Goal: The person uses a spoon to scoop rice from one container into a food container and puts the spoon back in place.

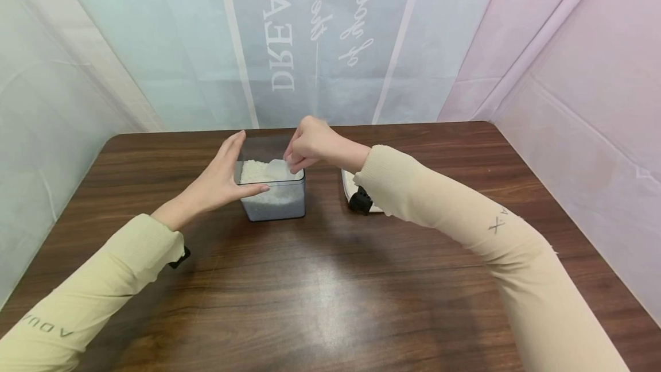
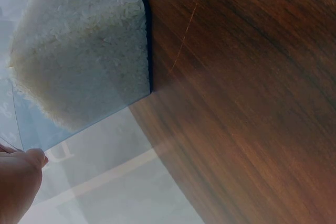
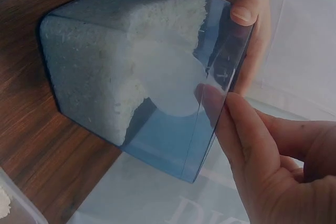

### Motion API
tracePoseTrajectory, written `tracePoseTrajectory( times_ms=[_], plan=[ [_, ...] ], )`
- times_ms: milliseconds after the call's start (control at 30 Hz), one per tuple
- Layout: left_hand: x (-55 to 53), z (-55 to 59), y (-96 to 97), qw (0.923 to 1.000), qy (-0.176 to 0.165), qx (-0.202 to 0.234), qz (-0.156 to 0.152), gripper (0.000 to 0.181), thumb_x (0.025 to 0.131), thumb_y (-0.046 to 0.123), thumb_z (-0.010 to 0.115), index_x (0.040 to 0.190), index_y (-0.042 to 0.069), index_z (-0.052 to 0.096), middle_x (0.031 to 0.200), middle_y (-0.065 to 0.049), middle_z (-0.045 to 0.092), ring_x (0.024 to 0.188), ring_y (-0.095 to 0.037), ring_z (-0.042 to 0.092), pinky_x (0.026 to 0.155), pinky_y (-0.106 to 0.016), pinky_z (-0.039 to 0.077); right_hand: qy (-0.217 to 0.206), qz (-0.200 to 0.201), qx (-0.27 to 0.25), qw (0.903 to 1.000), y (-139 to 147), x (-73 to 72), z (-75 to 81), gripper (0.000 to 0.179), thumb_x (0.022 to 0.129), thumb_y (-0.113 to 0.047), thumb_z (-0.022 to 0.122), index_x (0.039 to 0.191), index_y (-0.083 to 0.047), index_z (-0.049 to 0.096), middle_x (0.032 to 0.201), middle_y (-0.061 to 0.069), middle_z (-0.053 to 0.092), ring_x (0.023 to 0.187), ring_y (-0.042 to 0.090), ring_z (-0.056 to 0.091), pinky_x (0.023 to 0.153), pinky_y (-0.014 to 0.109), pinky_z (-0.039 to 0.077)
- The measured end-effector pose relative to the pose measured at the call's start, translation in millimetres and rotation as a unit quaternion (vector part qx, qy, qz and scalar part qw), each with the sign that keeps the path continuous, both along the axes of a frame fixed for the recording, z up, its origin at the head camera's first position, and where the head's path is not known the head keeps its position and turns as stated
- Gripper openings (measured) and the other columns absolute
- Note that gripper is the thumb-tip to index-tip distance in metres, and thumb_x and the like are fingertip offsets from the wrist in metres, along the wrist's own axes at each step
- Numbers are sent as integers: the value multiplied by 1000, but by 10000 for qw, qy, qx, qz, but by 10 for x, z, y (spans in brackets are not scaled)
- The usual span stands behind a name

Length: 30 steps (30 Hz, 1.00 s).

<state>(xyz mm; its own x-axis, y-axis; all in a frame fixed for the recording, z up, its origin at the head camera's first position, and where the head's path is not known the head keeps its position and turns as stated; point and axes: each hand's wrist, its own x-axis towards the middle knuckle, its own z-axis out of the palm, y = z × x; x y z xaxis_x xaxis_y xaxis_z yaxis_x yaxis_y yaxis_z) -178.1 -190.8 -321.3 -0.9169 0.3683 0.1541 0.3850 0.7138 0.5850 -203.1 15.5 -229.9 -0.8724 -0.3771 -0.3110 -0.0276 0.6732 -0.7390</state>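
Observation:
A clear bluish container (image 1: 279, 211) stands on the table, partly filled with white rice (image 1: 253, 171). My left hand (image 1: 221, 174) holds it at the rim, thumb along the near side and fingers at the far left corner. Over the opening, my right hand (image 1: 316, 145) pinches a white scoop (image 1: 277, 170). Through the container wall in the right wrist view, the scoop's rounded white bowl (image 3: 170, 80) lies against the rice; its handle is mostly hidden by the fingers. The left wrist view shows the rice (image 2: 84, 66) piled on a slope.
A white-rimmed dish (image 1: 348, 188) stands right of the container, partly hidden by the right sleeve and a black wrist device (image 1: 360, 201). Its corner holds something white in the right wrist view. The brown wooden table (image 1: 320, 297) ends at a printed cloth (image 1: 320, 90) behind.

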Motion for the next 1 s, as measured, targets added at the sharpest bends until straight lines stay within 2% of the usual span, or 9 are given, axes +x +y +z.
tracePoseTrajectory(
  times_ms=[133, 233, 333, 367, 500, 567, 700, 867, 1000],
  plan=[
    [-10, 6, 6, 10000, -12, 28, -6, 108, 75, 43, 71, 147, 6, -1, 151, -12, 2, 135, -32, 14, 102, -53, 23, 2, 140, 39, 9999, -40, -10, -47, 15, 80, 5, 58, 83, 3, 72, 79, 9, 70, 67, 20, 67, 67, 31, 53],
    [-18, 8, 4, 10000, -3, 38, -51, 108, 75, 43, 71, 147, 6, -2, 151, -13, 2, 135, -33, 14, 102, -53, 23, 63, 244, 190, 9995, -70, -5, -79, 17, 81, 4, 56, 84, 2, 73, 82, 6, 70, 68, 18, 67, 59, 26, 51],
    [-23, 11, -1, 9999, 13, 31, -102, 108, 76, 44, 70, 146, 5, -2, 150, -14, 2, 135, -34, 14, 101, -55, 24, 159, 291, 326, 9989, -93, 6, -102, 19, 81, 3, 55, 84, 0, 73, 84, 3, 70, 68, 17, 67, 48, 22, 40],
    [-22, 14, -3, 9999, 2, 27, -108, 108, 76, 44, 70, 146, 5, -3, 150, -15, 1, 135, -35, 14, 101, -55, 24, 168, 280, 331, 9989, -99, 9, -106, 20, 82, 3, 54, 85, 0, 73, 84, 3, 70, 69, 18, 67, 48, 23, 39],
    [-23, 21, -8, 10000, -42, 42, -60, 108, 76, 43, 71, 146, 5, -2, 151, -13, 2, 135, -34, 13, 101, -54, 23, 92, 90, 201, 9997, -118, 14, -118, 18, 82, 1, 56, 87, 0, 73, 79, 5, 70, 68, 18, 67, 60, 28, 51],
    [-21, 22, -8, 10000, -64, 47, -24, 108, 75, 43, 71, 147, 6, -2, 151, -12, 2, 135, -33, 13, 102, -54, 23, -35, -29, 73, 10000, -119, 14, -125, 17, 83, 0, 58, 90, -1, 73, 77, 6, 70, 68, 17, 67, 68, 30, 53],
    [-20, 15, -12, 9999, -119, 50, -3, 108, 75, 43, 71, 147, 7, -2, 151, -12, 2, 135, -33, 13, 102, -54, 23, -445, -184, -361, 9982, -98, -1, -146, 17, 82, 2, 59, 94, 2, 71, 81, 8, 69, 70, 17, 67, 65, 27, 53],
    [-23, 12, -11, 9999, -130, 38, -19, 108, 76, 44, 70, 147, 7, -3, 150, -12, 2, 135, -33, 13, 101, -55, 22, -1125, -426, -1091, 9867, -61, -9, -138, 19, 82, 7, 58, 99, 10, 66, 95, 17, 67, 77, 23, 67, 70, 29, 53],
    [-26, 22, -7, 9999, -102, 19, -29, 108, 76, 44, 70, 147, 7, -3, 150, -12, 2, 135, -33, 13, 101, -55, 22, -1509, -669, -1394, 9764, -48, -22, -118, 21, 83, 8, 58, 102, 12, 64, 103, 20, 64, 80, 24, 66, 73, 29, 52]
  ],
)
